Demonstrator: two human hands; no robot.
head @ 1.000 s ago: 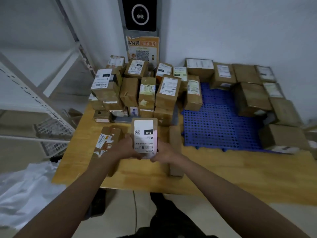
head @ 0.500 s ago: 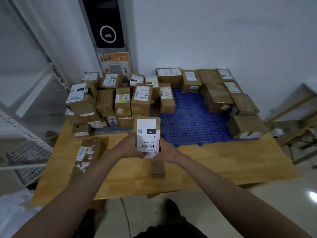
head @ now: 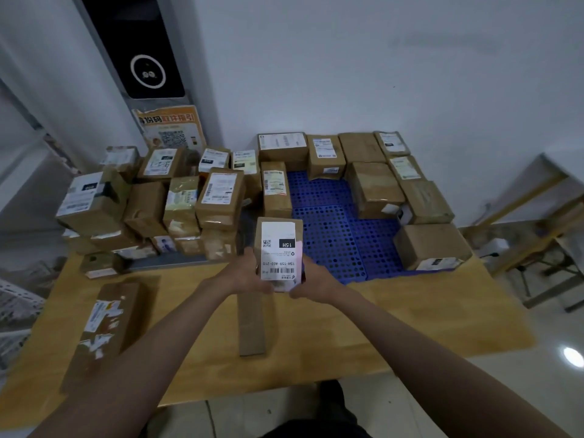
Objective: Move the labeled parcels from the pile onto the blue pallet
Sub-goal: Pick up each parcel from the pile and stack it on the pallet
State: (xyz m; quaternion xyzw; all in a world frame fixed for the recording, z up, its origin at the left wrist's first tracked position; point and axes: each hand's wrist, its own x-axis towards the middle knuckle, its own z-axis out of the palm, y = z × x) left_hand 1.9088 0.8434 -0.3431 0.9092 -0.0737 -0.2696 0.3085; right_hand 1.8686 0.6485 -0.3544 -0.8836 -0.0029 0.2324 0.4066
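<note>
Both hands hold one brown parcel [head: 278, 245] with a white label reading 15H facing me. My left hand [head: 245, 273] grips its left lower side and my right hand [head: 313, 278] grips its right lower side. The parcel hangs above the wooden table [head: 410, 314], just left of the blue pallet's front corner. The blue pallet [head: 328, 235] lies at the table's right back, with several brown parcels [head: 376, 188] along its far and right edges. The pile of labeled parcels [head: 177, 197] stands stacked at the back left.
A long narrow brown box [head: 252, 324] lies on the table under my hands. A flat torn-label parcel [head: 104, 324] lies at the front left. A black panel [head: 139, 45] and an orange poster [head: 170, 129] stand against the wall. Metal shelving [head: 19, 298] is at left, a wooden frame [head: 534, 235] at right.
The view has swung right, bringing more of the pallet and the room's right side into sight. The held parcel has shifted right, toward the pallet's front left corner.
</note>
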